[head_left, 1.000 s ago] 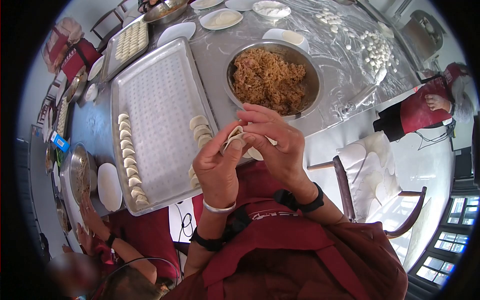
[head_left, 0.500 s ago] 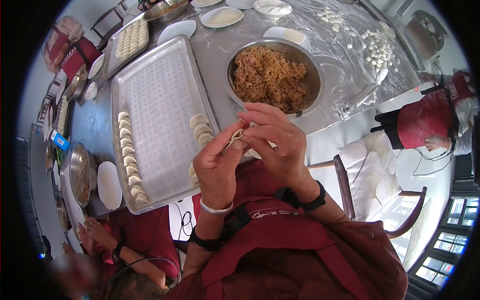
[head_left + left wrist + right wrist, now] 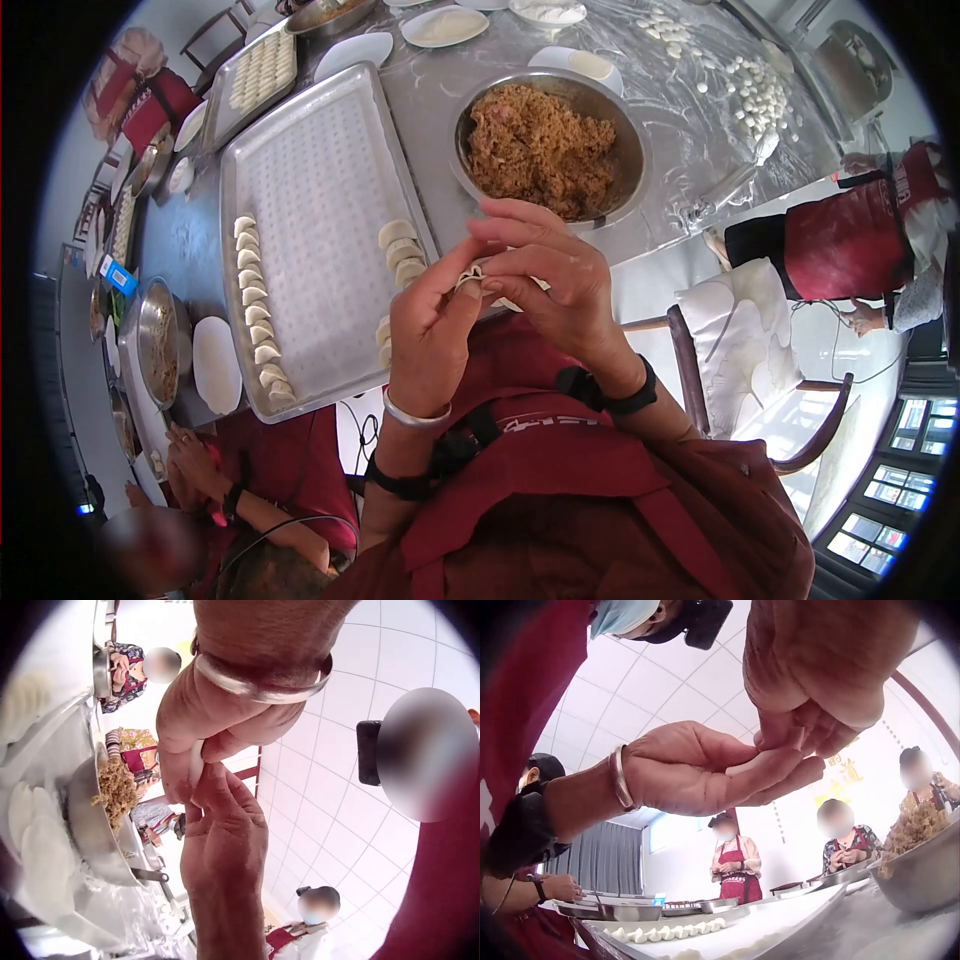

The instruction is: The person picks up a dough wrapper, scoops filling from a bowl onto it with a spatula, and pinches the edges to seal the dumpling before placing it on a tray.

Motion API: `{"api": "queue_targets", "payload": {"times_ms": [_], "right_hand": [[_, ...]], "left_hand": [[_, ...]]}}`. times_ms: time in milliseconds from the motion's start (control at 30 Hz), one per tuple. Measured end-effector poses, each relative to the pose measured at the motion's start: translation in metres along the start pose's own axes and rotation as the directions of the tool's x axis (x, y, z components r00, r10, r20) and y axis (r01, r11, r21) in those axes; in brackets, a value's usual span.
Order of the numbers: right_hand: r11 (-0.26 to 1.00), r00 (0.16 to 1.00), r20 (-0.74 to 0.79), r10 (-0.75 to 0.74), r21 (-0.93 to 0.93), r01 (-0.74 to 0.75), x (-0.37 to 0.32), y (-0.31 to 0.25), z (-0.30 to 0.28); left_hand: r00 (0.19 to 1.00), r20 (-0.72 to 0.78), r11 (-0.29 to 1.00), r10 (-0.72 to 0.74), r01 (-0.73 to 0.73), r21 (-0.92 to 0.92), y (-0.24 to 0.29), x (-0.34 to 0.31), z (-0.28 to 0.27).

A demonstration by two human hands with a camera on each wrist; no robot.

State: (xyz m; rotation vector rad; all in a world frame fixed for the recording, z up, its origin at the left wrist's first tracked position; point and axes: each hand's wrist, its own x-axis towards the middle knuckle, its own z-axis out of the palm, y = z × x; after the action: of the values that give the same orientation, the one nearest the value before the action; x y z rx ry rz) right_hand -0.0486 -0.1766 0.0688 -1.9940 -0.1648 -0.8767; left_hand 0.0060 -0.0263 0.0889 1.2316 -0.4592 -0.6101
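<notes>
Between my two hands, a half-folded dumpling point(image 3: 469, 275) is pinched at its edge, above the near side of the table. My left hand point(image 3: 432, 325), with a silver bangle on the wrist, holds it from the left between thumb and fingers. From the other side, my right hand point(image 3: 565, 290) pinches the dough with thumb and forefinger, its other fingers extended. In the right wrist view, a pale strip of the dumpling point(image 3: 746, 766) shows above the left fingers; much of it is hidden by the hands.
A metal tray point(image 3: 310, 170) lies left of the hands, with dumplings point(image 3: 255, 310) along its left side and more dumplings point(image 3: 400, 245) along its right. Beyond the hands stands a steel bowl point(image 3: 638, 165) of brown filling point(image 3: 540, 150). Dough pieces point(image 3: 755, 95) lie far right. A chair point(image 3: 735, 330) stands right.
The dumpling's edge has been gathered and pinched further, and its opening looks narrower. Both hands stay nearly in place. At the right, another person has shifted.
</notes>
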Motion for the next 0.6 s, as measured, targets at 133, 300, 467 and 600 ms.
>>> {"api": "queue_targets", "payload": {"times_ms": [133,300,467,600], "right_hand": [[0.998,0.998,0.034,-0.048,-0.040,0.049,0.000,0.003,-0.003],[1.000,1.000,0.029,-0.008,-0.027,0.009,0.001,0.002,-0.002],[0.998,0.996,0.080,0.045,0.036,-0.048,0.001,0.002,-0.004],[0.937,0.972,-0.086,0.218,0.296,-0.184,-0.004,0.003,0.010]], "left_hand": [[0.994,0.101,0.992,-0.045,0.033,0.120,0.005,0.004,-0.008],[0.991,0.099,0.982,-0.092,0.074,0.175,0.004,0.007,-0.014],[0.998,0.065,0.998,-0.019,0.015,0.064,0.003,0.005,-0.005],[0.998,-0.045,0.991,0.035,-0.041,-0.128,-0.007,0.001,0.001]]}}
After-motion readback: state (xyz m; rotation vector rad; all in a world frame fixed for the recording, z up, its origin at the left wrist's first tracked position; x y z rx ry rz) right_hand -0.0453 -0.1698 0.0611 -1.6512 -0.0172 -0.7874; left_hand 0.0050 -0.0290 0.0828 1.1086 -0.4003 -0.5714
